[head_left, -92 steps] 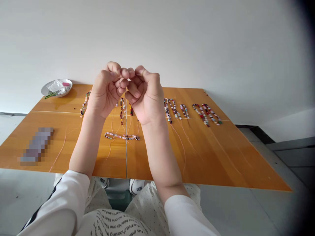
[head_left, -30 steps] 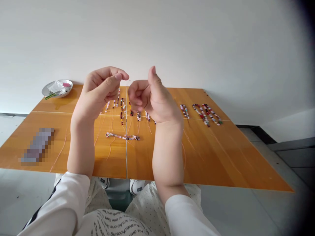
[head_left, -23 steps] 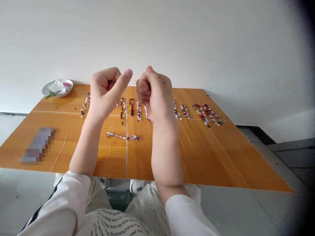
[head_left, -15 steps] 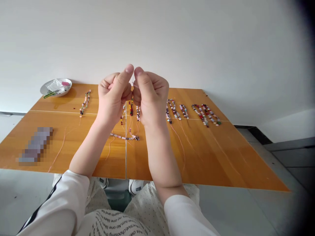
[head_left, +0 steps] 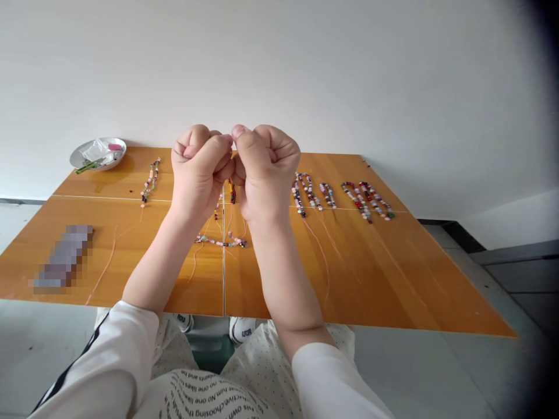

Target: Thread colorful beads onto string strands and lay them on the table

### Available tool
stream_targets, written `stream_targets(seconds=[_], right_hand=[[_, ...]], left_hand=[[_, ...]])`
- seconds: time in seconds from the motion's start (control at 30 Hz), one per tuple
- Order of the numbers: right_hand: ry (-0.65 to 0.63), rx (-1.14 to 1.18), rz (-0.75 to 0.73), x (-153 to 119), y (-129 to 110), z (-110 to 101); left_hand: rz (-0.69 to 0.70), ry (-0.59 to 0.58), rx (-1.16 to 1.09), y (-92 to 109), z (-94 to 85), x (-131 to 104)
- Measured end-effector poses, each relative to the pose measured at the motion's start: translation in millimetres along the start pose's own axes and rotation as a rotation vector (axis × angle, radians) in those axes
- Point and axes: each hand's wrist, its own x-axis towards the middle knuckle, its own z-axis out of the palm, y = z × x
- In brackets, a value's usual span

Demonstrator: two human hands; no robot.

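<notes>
My left hand point(head_left: 201, 166) and my right hand point(head_left: 265, 169) are raised side by side above the table, both closed with fingers curled in. Their thumb tips nearly meet. Whatever is pinched between the fingers is too small or too hidden to make out. Behind and below the hands, a beaded string point(head_left: 222, 242) lies across the table seam with pale thread running from it. A red and yellow bead strand point(head_left: 232, 192) shows in the gap between my wrists, partly covered.
Several bead strands lie at the right, among them a red and white beaded loop point(head_left: 356, 201). Another beaded strand point(head_left: 151, 183) is at the left. A white dish point(head_left: 81, 156) holds a plastic bag and a green-handled tool. A blurred flat object point(head_left: 65, 256) rests on the wooden table point(head_left: 393, 279).
Both thumbs have bent down and inward, and the hands have tightened and come closer together. The beads on the table stay where they were.
</notes>
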Motion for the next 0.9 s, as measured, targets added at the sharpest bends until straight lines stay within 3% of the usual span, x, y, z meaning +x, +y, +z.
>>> stream_targets(seconds=[0.13,0.4,0.7,0.9], right_hand=[[-0.057,0.061,0.043,1.3,1.0,-2.5],[-0.113,-0.08,0.07,0.2,0.1,-6.7],[-0.105,-0.038,0.092,2.2,1.4,-6.4],[-0.11,0.034,0.093,2.3,-1.4,-5.1]], left_hand=[[-0.054,-0.038,0.02,5.7,-2.1,1.4],[-0.119,-0.046,0.057,8.7,-4.4,3.5],[-0.163,-0.086,-0.12,12.9,-0.7,2.8],[-0.163,-0.062,-0.034,14.5,-0.8,2.5]])
